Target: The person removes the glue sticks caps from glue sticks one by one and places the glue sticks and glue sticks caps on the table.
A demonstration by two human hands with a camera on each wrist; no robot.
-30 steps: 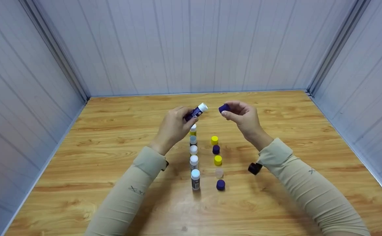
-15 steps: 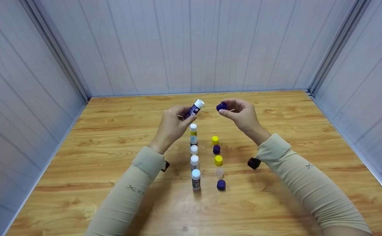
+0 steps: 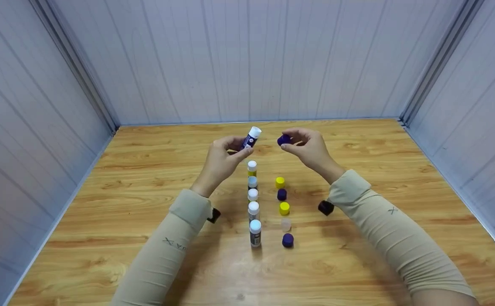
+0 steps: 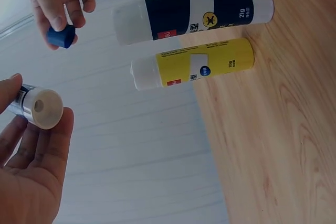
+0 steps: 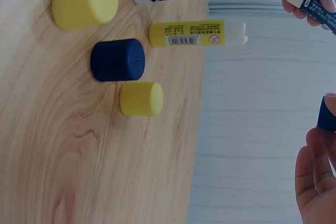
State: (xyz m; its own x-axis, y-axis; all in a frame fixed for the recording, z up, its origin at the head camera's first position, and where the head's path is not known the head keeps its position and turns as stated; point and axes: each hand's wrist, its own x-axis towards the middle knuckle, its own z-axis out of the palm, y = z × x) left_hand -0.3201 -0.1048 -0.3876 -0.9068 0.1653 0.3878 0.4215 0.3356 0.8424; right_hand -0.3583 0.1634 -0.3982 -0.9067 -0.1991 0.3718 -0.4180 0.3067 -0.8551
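Note:
My left hand (image 3: 225, 158) holds a dark blue glue stick (image 3: 251, 138) above the table, its white uncapped end tilted up and to the right. In the left wrist view that round end (image 4: 46, 107) faces the camera, with a small hole or dark spot inside. My right hand (image 3: 312, 149) pinches a dark blue cap (image 3: 284, 140) between thumb and fingers, a short gap to the right of the glue stick. Nearest below the left hand stands a yellow glue stick (image 4: 207, 62), uncapped and upright in the row.
Several uncapped glue sticks (image 3: 255, 233) stand in a line toward the front. Beside them runs a line of caps: yellow caps (image 3: 284, 208), dark blue caps (image 3: 288, 240) and a clear cap (image 3: 286, 224). Pale panel walls (image 3: 247, 63) enclose the wooden table (image 3: 145, 170).
The glue stick in my left hand has tipped more upright and shifted slightly left. My right hand has moved a little left with the cap, which has turned between its fingers.

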